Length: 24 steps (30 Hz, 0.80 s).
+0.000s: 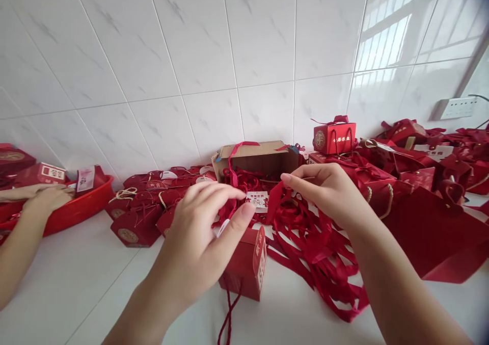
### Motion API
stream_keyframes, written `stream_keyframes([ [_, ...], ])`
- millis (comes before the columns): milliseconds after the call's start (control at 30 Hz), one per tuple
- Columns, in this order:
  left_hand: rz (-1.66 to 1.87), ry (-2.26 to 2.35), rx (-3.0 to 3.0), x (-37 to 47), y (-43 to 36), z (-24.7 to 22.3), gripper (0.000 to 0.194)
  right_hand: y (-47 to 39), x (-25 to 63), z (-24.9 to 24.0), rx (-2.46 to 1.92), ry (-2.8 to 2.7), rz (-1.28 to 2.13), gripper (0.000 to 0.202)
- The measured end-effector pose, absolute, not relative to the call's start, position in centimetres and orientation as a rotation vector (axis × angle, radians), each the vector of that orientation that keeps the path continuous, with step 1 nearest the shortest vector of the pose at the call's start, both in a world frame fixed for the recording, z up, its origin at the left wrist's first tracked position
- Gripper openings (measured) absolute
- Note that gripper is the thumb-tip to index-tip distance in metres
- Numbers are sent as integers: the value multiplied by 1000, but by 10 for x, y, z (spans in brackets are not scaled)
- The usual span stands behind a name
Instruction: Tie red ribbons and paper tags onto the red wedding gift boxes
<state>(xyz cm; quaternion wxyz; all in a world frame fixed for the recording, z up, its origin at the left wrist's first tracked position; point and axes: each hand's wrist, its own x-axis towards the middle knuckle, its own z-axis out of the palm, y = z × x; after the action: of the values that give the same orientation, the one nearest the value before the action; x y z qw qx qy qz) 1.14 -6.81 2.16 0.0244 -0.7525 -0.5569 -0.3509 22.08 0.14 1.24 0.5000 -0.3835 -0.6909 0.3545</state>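
Observation:
A small red gift box (244, 261) with a dark red cord handle (229, 312) stands on the white table in front of me. My left hand (202, 228) is over its left side, thumb and curved fingers apart, holding nothing that I can see. Part of a white tag (222, 228) shows behind that hand. Between thumb and fingertips my right hand (324, 189) pinches a red ribbon (273, 202), which hangs down. Below it a loose heap of red ribbons (321, 263) spreads over the table. A white printed card (257, 201) lies behind the box.
An open cardboard box (254, 151) with red ribbons is against the tiled wall. Finished-looking red boxes (137, 228) crowd the left; more red boxes (334, 138) and bags (435, 233) fill the right. At far left, another person's hands (48, 200) reach into a red basin (80, 210).

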Motion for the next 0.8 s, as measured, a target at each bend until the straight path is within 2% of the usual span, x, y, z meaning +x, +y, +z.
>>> stream_keyframes([
  [200, -1660, -2121, -2833, 23, -38, 22, 52, -5, 213, 11, -753, -1738, 1009, 30],
  [333, -2287, -1812, -3008, 10, -28, 19, 35, 0, 212, 6, -732, -1755, 930, 11],
  [433, -2713, -1570, -2869, -5, -28, 25, 21, 6, 216, 3, -695, -1793, 854, 12],
  [500, -2854, -1527, -2743, -13, -28, 28, 11, 8, 221, 2, -672, -1849, 794, 11],
  [633, -2575, -1614, -2688, -15, -32, 29, 7, 7, 234, 3, -722, -1971, 710, 5],
  [733, -2082, -1719, -2932, -8, -37, 25, 14, 6, 233, 2, -681, -1978, 833, 29],
  [800, -1674, -1763, -3073, -4, -42, 23, 29, 7, 222, -2, -577, -1936, 1046, 33],
])
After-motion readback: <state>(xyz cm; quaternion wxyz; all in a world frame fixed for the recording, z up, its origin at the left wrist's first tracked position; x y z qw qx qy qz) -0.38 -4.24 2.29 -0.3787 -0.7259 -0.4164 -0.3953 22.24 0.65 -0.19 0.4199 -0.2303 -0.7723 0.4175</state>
